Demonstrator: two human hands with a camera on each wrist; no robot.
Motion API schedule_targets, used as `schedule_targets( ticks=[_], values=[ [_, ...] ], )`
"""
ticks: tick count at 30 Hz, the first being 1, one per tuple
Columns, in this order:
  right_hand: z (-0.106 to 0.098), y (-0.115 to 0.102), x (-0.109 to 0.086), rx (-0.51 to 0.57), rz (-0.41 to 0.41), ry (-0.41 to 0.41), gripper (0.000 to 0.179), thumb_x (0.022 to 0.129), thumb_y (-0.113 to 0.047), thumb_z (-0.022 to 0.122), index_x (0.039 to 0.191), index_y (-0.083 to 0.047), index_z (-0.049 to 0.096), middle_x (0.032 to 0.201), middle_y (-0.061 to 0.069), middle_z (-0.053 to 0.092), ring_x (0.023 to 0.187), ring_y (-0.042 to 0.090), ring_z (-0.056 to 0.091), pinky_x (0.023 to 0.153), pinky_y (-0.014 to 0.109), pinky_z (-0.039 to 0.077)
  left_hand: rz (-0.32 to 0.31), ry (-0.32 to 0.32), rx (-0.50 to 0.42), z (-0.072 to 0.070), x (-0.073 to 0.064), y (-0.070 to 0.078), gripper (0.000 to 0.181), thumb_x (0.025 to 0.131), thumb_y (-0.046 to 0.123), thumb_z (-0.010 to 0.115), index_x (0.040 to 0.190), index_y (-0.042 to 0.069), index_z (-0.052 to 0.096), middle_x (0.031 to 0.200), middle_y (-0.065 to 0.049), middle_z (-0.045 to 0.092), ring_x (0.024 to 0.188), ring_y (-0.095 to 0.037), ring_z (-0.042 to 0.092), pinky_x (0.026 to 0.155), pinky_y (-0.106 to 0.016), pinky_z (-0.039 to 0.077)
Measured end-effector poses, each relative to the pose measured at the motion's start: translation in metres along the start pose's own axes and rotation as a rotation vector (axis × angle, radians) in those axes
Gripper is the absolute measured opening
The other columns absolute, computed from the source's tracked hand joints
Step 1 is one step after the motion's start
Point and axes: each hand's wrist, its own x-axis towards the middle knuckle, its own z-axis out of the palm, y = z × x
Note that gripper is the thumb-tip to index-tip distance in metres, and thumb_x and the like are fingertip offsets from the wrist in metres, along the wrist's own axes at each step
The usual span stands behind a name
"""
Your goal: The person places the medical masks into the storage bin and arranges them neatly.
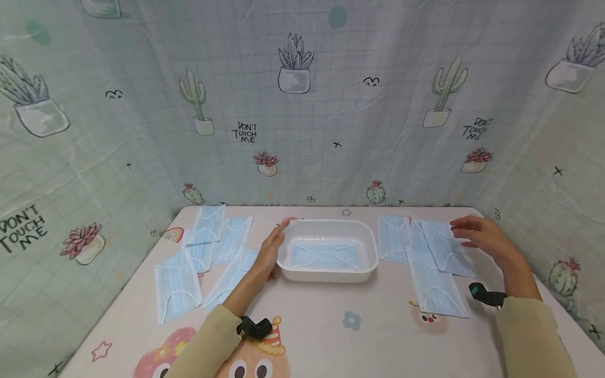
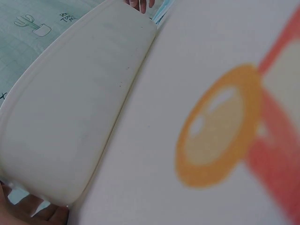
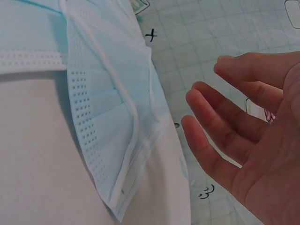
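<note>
A white plastic box (image 1: 326,276) stands mid-table with a light blue face mask (image 1: 323,255) lying flat inside. My left hand (image 1: 270,249) rests along the box's left end, fingers extended against the side near the rim. In the left wrist view, its fingers (image 2: 35,211) show at the near end of the box wall. My right hand (image 1: 484,237) hovers by the right-hand masks, fingers spread and slightly bent. The right wrist view shows a gap between those fingertips and the closest mask (image 3: 105,103); nothing is held.
Several overlapping masks (image 1: 177,283) lie left of the box, partly behind the left forearm. More masks (image 1: 437,283) overlap to its right. The table (image 1: 378,336) has a printed cartoon cover, and patterned cloth (image 1: 331,115) hangs behind and at both sides.
</note>
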Motion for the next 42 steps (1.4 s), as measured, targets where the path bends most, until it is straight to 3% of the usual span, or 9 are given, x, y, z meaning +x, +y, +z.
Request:
schedule_targets(
  ticks=[5, 14, 23, 31, 37, 42],
  values=[
    [0.002, 0.006, 0.001, -0.009, 0.041, 0.018, 0.051, 0.108, -0.027, 0.052, 0.143, 0.01, 0.049, 0.142, 0.037, 0.051, 0.119, 0.043, 0.058, 0.076, 0.018, 0.056, 0.001, -0.002, -0.004, 0.0, -0.001, -0.001, 0.05, 0.113, 0.03, 0.035, 0.162, 0.025, 0.036, 0.174, -0.003, 0.023, 0.162, -0.033, 0.014, 0.129, -0.063, 0.01],
    [0.002, 0.015, -0.001, -0.025, 0.107, 0.036, 0.05, 0.106, -0.022, 0.054, 0.143, 0.012, 0.046, 0.142, 0.041, 0.047, 0.121, 0.05, 0.054, 0.076, 0.022, 0.057, 0.015, -0.013, -0.021, -0.001, -0.001, 0.003, 0.049, 0.113, 0.03, 0.034, 0.162, 0.024, 0.036, 0.173, 0.0, 0.023, 0.163, -0.029, 0.011, 0.13, -0.059, 0.008],
    [0.007, 0.033, 0.006, -0.033, 0.166, 0.068, 0.053, 0.099, -0.018, 0.062, 0.142, 0.011, 0.049, 0.141, 0.043, 0.047, 0.122, 0.054, 0.054, 0.088, 0.043, 0.062, -0.001, -0.015, -0.027, -0.002, -0.002, 0.004, 0.049, 0.113, 0.029, 0.033, 0.162, 0.025, 0.035, 0.174, -0.001, 0.021, 0.163, -0.03, 0.009, 0.13, -0.06, 0.008],
    [0.011, 0.041, 0.012, -0.016, 0.254, 0.069, 0.059, 0.095, -0.013, 0.067, 0.143, 0.012, 0.045, 0.14, 0.043, 0.047, 0.119, 0.054, 0.055, 0.078, 0.035, 0.064, -0.005, -0.016, -0.032, 0.0, -0.004, 0.003, 0.049, 0.113, 0.03, 0.034, 0.162, 0.024, 0.035, 0.174, -0.001, 0.021, 0.163, -0.031, 0.009, 0.13, -0.061, 0.008],
    [0.017, 0.033, 0.012, -0.084, 0.318, 0.095, 0.059, 0.091, -0.007, 0.07, 0.141, 0.012, 0.045, 0.129, 0.041, 0.053, 0.105, 0.047, 0.063, 0.091, 0.05, 0.061, -0.001, -0.01, -0.025, -0.001, -0.002, 0.001, 0.049, 0.113, 0.028, 0.035, 0.162, 0.024, 0.037, 0.174, -0.004, 0.023, 0.162, -0.032, 0.012, 0.13, -0.059, 0.011],
    [0.019, 0.025, 0.01, -0.133, 0.351, 0.12, 0.057, 0.09, -0.004, 0.069, 0.139, 0.012, 0.046, 0.124, 0.04, 0.055, 0.1, 0.046, 0.062, 0.092, 0.058, 0.056, 0.001, -0.009, -0.018, 0.0, -0.001, 0.001, 0.048, 0.113, 0.029, 0.035, 0.161, 0.024, 0.037, 0.174, -0.004, 0.022, 0.162, -0.033, 0.012, 0.13, -0.06, 0.01]
  ],
)
